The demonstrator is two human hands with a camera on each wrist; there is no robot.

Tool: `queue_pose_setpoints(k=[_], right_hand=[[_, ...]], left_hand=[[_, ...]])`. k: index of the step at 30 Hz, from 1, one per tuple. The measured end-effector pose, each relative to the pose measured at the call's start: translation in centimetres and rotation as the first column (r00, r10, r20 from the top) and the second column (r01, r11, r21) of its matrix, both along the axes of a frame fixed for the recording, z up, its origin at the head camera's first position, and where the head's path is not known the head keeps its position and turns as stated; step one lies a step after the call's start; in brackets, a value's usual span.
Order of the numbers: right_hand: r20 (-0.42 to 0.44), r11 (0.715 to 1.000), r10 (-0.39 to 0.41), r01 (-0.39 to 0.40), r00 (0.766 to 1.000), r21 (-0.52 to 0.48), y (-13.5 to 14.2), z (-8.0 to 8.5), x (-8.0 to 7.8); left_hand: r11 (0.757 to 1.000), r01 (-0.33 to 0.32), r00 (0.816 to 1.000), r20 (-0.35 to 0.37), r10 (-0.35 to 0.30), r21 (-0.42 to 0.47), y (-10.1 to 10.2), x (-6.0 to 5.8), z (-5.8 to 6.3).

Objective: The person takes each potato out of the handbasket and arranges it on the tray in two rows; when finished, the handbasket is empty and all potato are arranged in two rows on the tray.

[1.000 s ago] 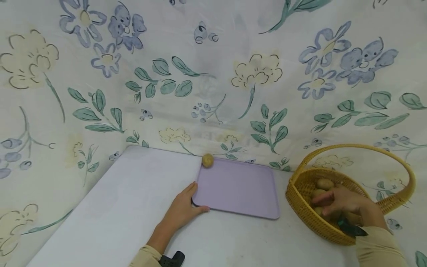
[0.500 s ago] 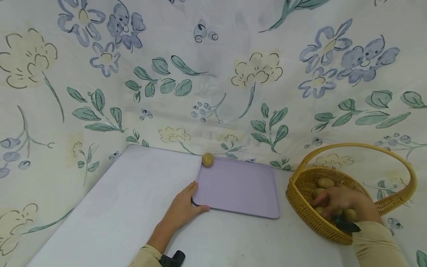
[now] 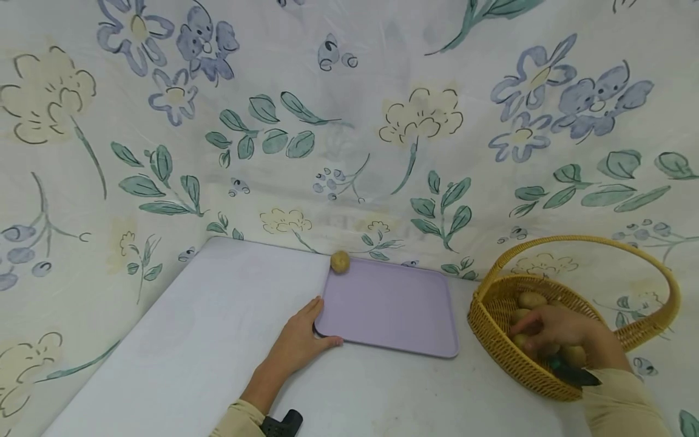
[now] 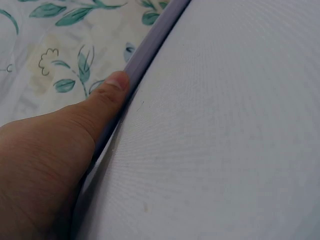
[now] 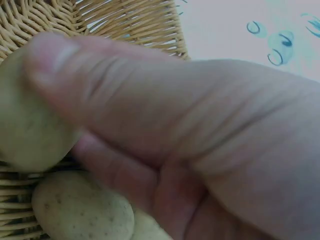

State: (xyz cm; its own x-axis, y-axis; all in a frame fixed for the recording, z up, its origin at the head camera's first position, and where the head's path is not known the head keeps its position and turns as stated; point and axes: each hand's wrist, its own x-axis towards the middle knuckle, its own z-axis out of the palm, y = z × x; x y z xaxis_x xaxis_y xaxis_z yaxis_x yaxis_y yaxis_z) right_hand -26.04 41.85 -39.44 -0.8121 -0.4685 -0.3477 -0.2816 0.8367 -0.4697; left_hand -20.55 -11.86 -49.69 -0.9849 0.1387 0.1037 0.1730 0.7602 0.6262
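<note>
A lilac tray (image 3: 390, 309) lies on the white table, with one potato (image 3: 340, 262) at its far left corner. My left hand (image 3: 297, 343) rests at the tray's near left corner, fingers along the left edge and thumb along the front edge. In the left wrist view its thumb lies straight against the tray rim (image 4: 145, 47). Inside the wicker basket (image 3: 491, 340) on the right, my right hand (image 3: 562, 334) holds a potato (image 5: 32, 120) between thumb and fingers. Another potato (image 5: 82, 207) lies just below it. The palm is hidden.
More potatoes, such as one near the back (image 3: 531, 300), lie in the basket. Its tall arched handle (image 3: 590, 240) rises over the right hand. Floral cloth (image 3: 349, 133) hangs behind the table (image 3: 218, 315).
My right hand shifts slightly within the basket, its thumb and fingers changing position among the potatoes. The left hand, the tray and the potato on it stay in place.
</note>
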Motion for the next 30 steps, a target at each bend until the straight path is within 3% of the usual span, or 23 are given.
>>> queue_pose_setpoints(k=[3, 7, 13, 17, 20, 24, 30], right_hand=[[-0.064, 0.995, 0.041, -0.047, 0.997, -0.090, 0.7, -0.7, 0.1], [-0.115, 0.981, 0.028, -0.050, 0.993, -0.187, 1.2, -1.0, 0.4], [-0.156, 0.965, -0.114, 0.072, 0.981, -0.251, 1.3, -0.1, 1.2], [-0.126, 0.937, -0.192, 0.144, 0.973, -0.319, 1.0, 0.9, 2.0], [-0.085, 0.919, -0.208, 0.165, 0.974, -0.358, 0.7, 1.5, 2.5], [-0.073, 0.896, -0.186, 0.138, 0.980, -0.422, 0.3, 2.0, 3.0], [-0.127, 0.868, -0.124, 0.046, 0.984, -0.494, -0.9, 2.7, 3.5]], left_hand=[[1.000, 0.000, 1.000, 0.002, 0.000, 0.000, 0.0, 0.0, 0.0], [1.000, -0.001, 1.000, 0.005, 0.001, 0.002, -0.1, 0.1, -0.1], [1.000, -0.004, 1.000, 0.004, 0.004, 0.000, -0.1, 0.0, -0.2], [1.000, -0.004, 1.000, 0.005, 0.004, -0.004, -0.1, -0.1, -0.3], [1.000, -0.004, 1.000, 0.004, 0.004, -0.003, -0.1, -0.2, -0.4], [1.000, -0.002, 1.000, 0.000, 0.002, -0.003, -0.2, -0.2, -0.4], [1.000, -0.003, 1.000, -0.001, 0.003, -0.009, -0.2, -0.1, -0.4]])
